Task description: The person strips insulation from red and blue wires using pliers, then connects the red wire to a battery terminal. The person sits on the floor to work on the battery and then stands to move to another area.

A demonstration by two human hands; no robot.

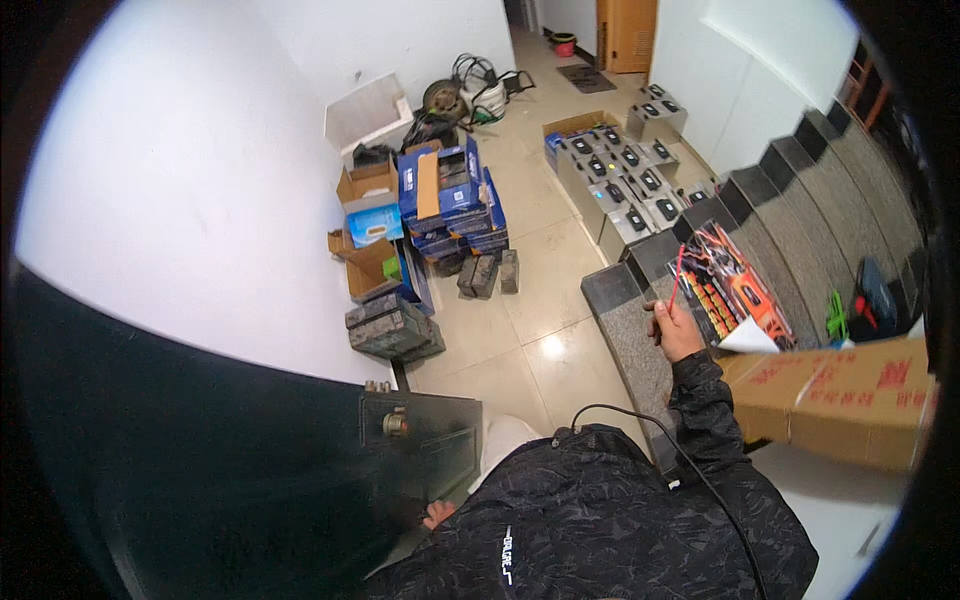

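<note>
My right hand (676, 332) is closed around the lower end of a thin red stick-like thing (679, 272), which points up and away from me; its exact kind is too small to tell. Just beyond that hand, on a grey stone step, lies a flat orange, black and yellow package (745, 287) with a white sheet (750, 336) at its near end. Low on the left, my left hand (438, 514) is beside the edge of a dark green door (230, 430). Only part of it shows, and its grip is hidden.
Stone stairs (790, 210) rise on the right, with a cardboard box (840, 400) near my right arm. Grey metal cases (625, 180) stand ahead. Blue boxes (450, 195) and dirty block-shaped units (390, 328) line the left wall. A black cable (690, 460) crosses my jacket.
</note>
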